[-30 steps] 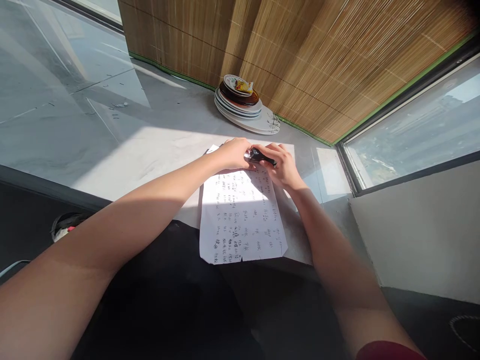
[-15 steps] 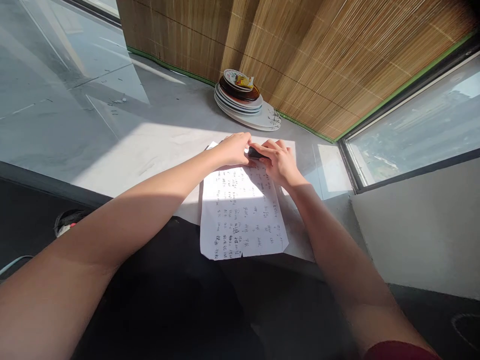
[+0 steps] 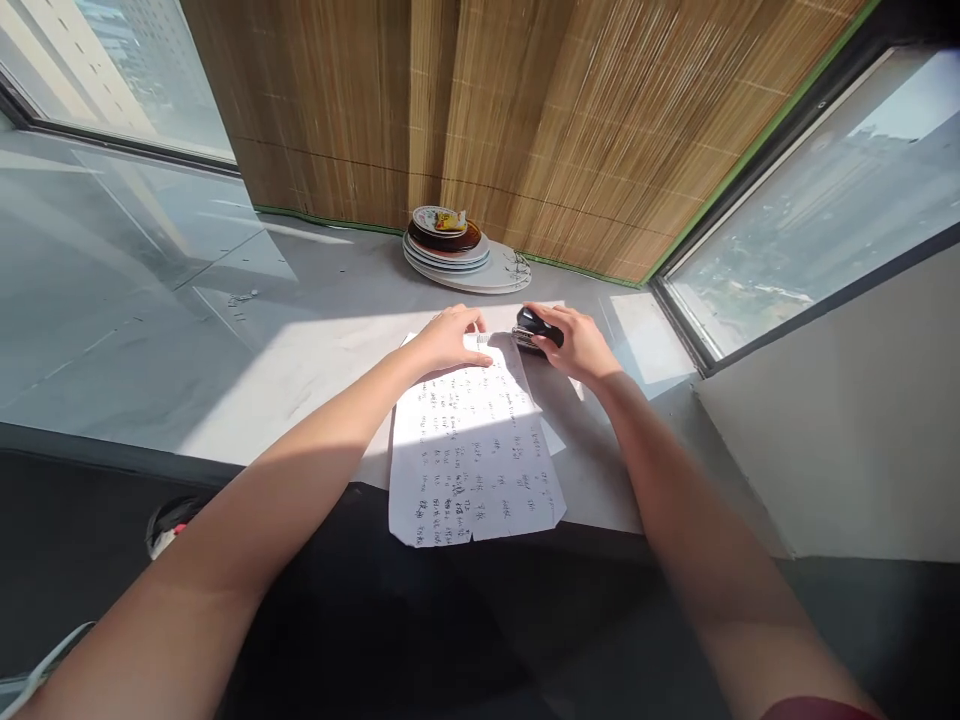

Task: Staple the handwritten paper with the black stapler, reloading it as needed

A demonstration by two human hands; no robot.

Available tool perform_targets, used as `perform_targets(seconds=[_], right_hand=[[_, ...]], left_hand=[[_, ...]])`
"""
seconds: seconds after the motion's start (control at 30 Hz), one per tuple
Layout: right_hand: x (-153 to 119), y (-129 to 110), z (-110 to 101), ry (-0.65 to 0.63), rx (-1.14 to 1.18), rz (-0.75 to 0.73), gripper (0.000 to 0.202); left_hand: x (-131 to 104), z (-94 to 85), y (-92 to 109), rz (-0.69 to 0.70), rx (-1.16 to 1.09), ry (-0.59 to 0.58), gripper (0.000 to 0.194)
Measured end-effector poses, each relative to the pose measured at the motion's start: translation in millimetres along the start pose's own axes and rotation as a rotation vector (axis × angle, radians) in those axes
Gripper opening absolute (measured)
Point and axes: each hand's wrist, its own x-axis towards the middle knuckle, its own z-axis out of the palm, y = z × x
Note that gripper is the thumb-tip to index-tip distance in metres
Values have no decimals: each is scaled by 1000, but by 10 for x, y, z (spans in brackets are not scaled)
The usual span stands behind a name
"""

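Note:
A black stapler (image 3: 538, 325) is gripped in my right hand (image 3: 581, 345), its metal jaw pointing left at the top right corner of a handwritten sheet of paper (image 3: 480, 460). Whether the jaw touches the paper, I cannot tell. My left hand (image 3: 448, 340) holds the sheet at its far edge, thumb lying on top and fingers curled near the edge. Between thumb and fingers shows a small striped silvery patch (image 3: 482, 339), too small to name surely. The sheet lies on the pale counter, with its near end jutting past the front edge.
Behind the hands stands a stack of plates (image 3: 450, 262) with a small yellow packet (image 3: 450, 221) on top. A bamboo blind (image 3: 510, 130) hangs at the back. Small dark bits (image 3: 241, 298) lie on the counter (image 3: 315, 350) at left. A window (image 3: 810, 220) borders the right.
My hands have come apart. The right one has drawn the stapler to the right, away from my left hand, and the stapler's jaw now shows. The view has tilted up.

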Motion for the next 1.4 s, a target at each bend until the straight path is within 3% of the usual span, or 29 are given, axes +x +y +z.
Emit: perform_targets(seconds=[0.1, 0.23, 0.33, 0.43, 0.5, 0.63, 0.77, 0.9, 1.07, 1.17, 1.27, 1.4], right_hand=[[-4, 28, 10, -37, -30, 22, 54], [27, -25, 35, 23, -52, 156, 19], [46, -121, -19, 225, -7, 257, 16], [59, -385, -64, 361, 86, 293, 17], [57, -662, -10, 313, 171, 254, 19], [30, -1228, 318, 49, 209, 146, 23], [-18, -1428, 533, -79, 130, 178, 21], [-177, -1205, 388, -116, 90, 323, 22], [-464, -713, 70, -22, 152, 487, 27], [-465, -405, -55, 116, 282, 555, 37], [-286, -116, -48, 299, 153, 494, 41], [-25, 76, 198, 72, -79, 312, 42]], left_hand=[[17, -11, -40, 20, 2, 42, 53], [47, -26, -97, 15, -159, 119, 43], [101, -65, -142, 3, -305, 293, 17], [175, -145, -209, -52, -424, 529, 18], [209, -206, -256, -95, -527, 642, 26], [218, -295, -302, -66, -713, 751, 37], [202, -314, -293, -43, -829, 735, 41], [207, -292, -291, -57, -889, 643, 43], [215, -289, -311, -46, -833, 619, 50], [212, -304, -310, -97, -830, 623, 52], [195, -337, -287, -104, -880, 636, 51], [104, -509, -303, -63, -1033, 580, 62]])
